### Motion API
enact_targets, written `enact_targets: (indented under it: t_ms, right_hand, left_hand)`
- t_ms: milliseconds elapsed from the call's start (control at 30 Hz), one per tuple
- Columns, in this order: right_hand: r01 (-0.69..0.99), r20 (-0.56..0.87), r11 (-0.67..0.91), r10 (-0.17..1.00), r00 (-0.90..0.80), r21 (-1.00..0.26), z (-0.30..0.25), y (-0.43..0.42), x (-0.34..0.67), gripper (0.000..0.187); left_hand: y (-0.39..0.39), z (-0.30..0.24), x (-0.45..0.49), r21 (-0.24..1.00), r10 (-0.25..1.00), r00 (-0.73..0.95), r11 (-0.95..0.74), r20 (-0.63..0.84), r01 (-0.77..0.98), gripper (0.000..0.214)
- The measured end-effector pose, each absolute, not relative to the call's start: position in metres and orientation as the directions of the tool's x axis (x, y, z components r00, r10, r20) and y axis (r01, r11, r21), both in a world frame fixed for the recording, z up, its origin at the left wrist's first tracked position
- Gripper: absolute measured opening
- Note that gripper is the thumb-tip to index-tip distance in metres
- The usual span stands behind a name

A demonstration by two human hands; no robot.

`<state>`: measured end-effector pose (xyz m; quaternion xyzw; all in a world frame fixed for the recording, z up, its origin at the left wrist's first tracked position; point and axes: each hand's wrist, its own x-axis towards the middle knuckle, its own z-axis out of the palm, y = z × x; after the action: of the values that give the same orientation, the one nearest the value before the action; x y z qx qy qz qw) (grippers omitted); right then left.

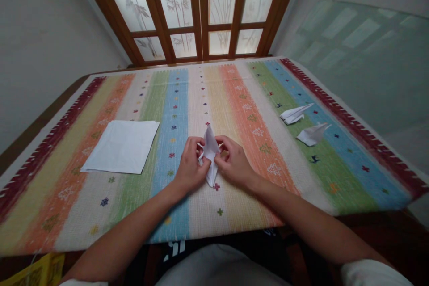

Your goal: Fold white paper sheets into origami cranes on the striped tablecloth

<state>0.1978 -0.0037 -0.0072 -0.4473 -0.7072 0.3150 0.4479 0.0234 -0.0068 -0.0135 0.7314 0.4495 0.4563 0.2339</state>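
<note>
Between my left hand [189, 165] and my right hand [234, 163], a narrow folded white paper piece [210, 152] stands above the cloth, pointed at both ends. Fingers of both hands pinch it from either side and hide part of its folds. To the left of my left hand lies a square stack of white paper [120, 146]. Beyond my right hand rest a slim folded paper figure [295, 114] and a broader folded paper figure [313, 134], neither touching my hands.
A striped, embroidered cotton cloth [214, 98] covers the table, with a dark red border along both sides. A wooden-framed window with frosted bamboo-pattern panes [201, 13] stands beyond it. A large glass pane [355, 44] leans at the right. A yellow item [36, 270] shows at the bottom left.
</note>
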Motion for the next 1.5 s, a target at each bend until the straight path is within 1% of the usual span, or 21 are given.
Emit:
enact_targets:
  t_ms: [100,200,333,433,533,600,767,900,1000,1067,1133,1200,1267,1367,1433,1500]
  right_hand:
    - [0.375,0.380,0.433,0.901,-0.209,-0.820,-0.007,-0.004,0.198,0.027]
    - [0.376,0.373,0.438,0.898,-0.235,-0.817,-0.009,-0.004,0.197,0.020]
    - [0.426,0.346,0.399,0.917,-0.198,-0.812,-0.011,-0.002,0.200,0.025]
    - [0.440,0.336,0.378,0.926,-0.172,-0.815,-0.013,0.003,0.204,0.030]
    - [0.447,0.358,0.389,0.921,-0.156,-0.805,-0.014,0.007,0.209,0.037]
    - [0.451,0.376,0.399,0.915,-0.143,-0.799,-0.014,0.010,0.213,0.037]
    - [0.378,0.375,0.404,0.915,-0.150,-0.833,-0.016,0.014,0.218,0.029]
    - [0.293,0.359,0.395,0.917,-0.172,-0.870,-0.016,0.015,0.222,0.027]
    - [0.279,0.310,0.346,0.936,-0.167,-0.896,-0.015,0.016,0.225,0.025]
    - [0.269,0.271,0.304,0.950,-0.154,-0.914,-0.015,0.018,0.227,0.024]
    - [0.237,0.212,0.243,0.966,-0.150,-0.941,-0.017,0.021,0.229,0.024]
    - [0.164,0.138,0.167,0.975,-0.175,-0.972,-0.019,0.025,0.232,0.023]
    - [0.070,0.071,0.088,0.973,-0.220,-0.994,-0.019,0.027,0.234,0.022]
    - [-0.015,0.015,0.012,0.966,-0.256,-1.000,-0.018,0.028,0.237,0.025]
    - [-0.038,-0.001,-0.010,0.969,-0.246,-0.999,-0.016,0.028,0.239,0.027]
    - [-0.039,-0.012,-0.021,0.975,-0.222,-0.999,-0.014,0.028,0.240,0.025]
  left_hand:
    - [-0.007,-0.012,0.023,0.766,0.888,0.150,-0.453,0.436,0.456,0.035]
    - [-0.007,-0.010,0.023,0.794,0.903,0.153,-0.427,0.402,0.433,0.028]
    - [-0.006,-0.008,0.021,0.830,0.932,0.131,-0.360,0.337,0.427,0.033]
    - [-0.003,-0.007,0.018,0.883,0.957,0.115,-0.289,0.266,0.369,0.035]
    - [0.001,-0.007,0.012,0.914,0.970,0.101,-0.242,0.221,0.325,0.036]
    - [0.004,-0.009,0.008,0.918,0.971,0.103,-0.238,0.216,0.318,0.035]
    - [0.009,-0.011,0.003,0.917,0.951,0.118,-0.307,0.286,0.254,0.028]
    - [0.011,-0.010,0.002,0.944,0.963,0.099,-0.266,0.250,0.195,0.024]
    - [0.011,-0.009,0.001,0.983,0.987,0.054,-0.154,0.149,0.103,0.020]
    - [0.010,-0.009,0.002,0.998,0.997,0.050,-0.050,0.051,-0.022,0.017]
    - [0.011,-0.008,0.002,0.987,0.997,0.068,0.038,-0.028,-0.158,0.013]
    - [0.012,-0.008,0.001,0.969,0.994,0.093,0.073,-0.052,-0.237,0.012]
    - [0.014,-0.008,-0.001,0.972,0.994,0.102,0.046,-0.023,-0.231,0.017]
    - [0.018,-0.009,-0.003,0.991,0.993,0.109,-0.038,0.052,-0.126,0.031]
    - [0.019,-0.010,-0.004,0.995,0.990,0.112,-0.078,0.084,-0.053,0.032]
    - [0.020,-0.010,-0.005,0.996,0.990,0.111,-0.092,0.090,0.009,0.027]
